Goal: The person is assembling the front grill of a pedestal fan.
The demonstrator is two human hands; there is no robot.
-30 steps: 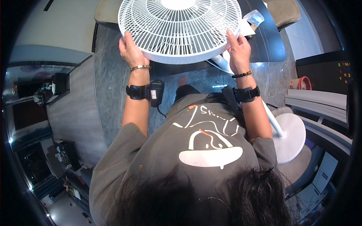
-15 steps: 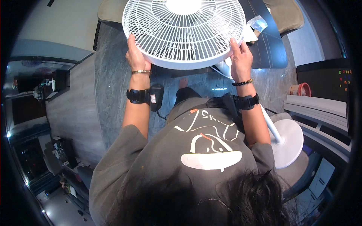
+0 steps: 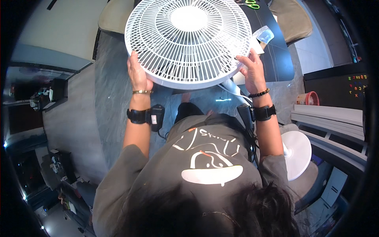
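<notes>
A round white fan head (image 3: 188, 47) with a wire grille is in front of me, above the dark table. My left hand (image 3: 139, 74) holds its left rim, thumb up along the edge. At the right rim my right hand (image 3: 253, 72) grips the edge, with a finger reaching onto the grille. Below the right side of the head, part of a white pole and cord (image 3: 233, 87) shows; the head hides how they join. The round white fan base (image 3: 299, 155) stands to my right, partly behind my arm.
On the dark table (image 3: 278, 65) lie green-handled scissors (image 3: 250, 4), a clear plastic bag (image 3: 263, 34) and white paper. Beige chairs (image 3: 292, 19) stand at its far corners. Farther right are a red-rimmed bucket (image 3: 309, 98) and a board with coloured magnets (image 3: 335, 86).
The fan head and both hands sit lower in the picture, closer to me. My right hand's fingers have shifted on the rim. The scissors have come into view.
</notes>
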